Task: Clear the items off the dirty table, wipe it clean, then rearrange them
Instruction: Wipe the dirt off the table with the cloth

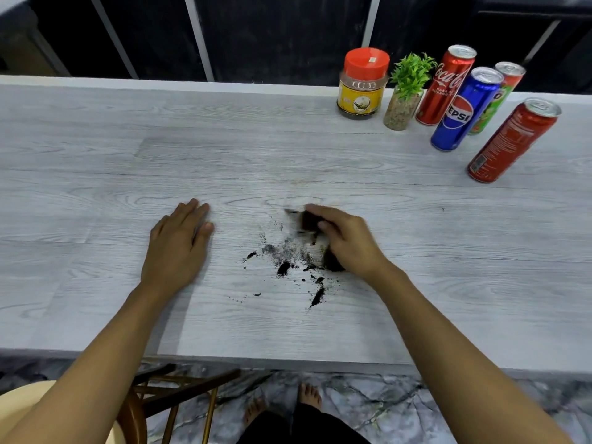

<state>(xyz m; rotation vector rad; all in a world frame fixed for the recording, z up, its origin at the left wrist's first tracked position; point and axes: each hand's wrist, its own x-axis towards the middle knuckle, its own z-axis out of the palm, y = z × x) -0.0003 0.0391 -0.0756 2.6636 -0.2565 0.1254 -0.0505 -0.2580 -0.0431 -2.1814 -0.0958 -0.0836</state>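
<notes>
A patch of black dirt (285, 267) lies smeared on the pale grey wood-grain table (128, 149), near its front edge. My right hand (349, 241) grips a dark cloth (309, 221), blurred, right at the upper right of the dirt. My left hand (179, 241) rests flat and open on the table, left of the dirt. At the back right stand a jar with a red lid (362, 84), a small plant in a pot (405, 94), a Coca-Cola can (443, 84), a Pepsi can (464, 110), a green can (495, 97) and a second red can (512, 141).
A wooden stool (166, 392) stands under the table's front edge at the left. Marble-patterned floor and my bare feet (282, 405) show below. Dark panels with white frames run behind the table's far edge.
</notes>
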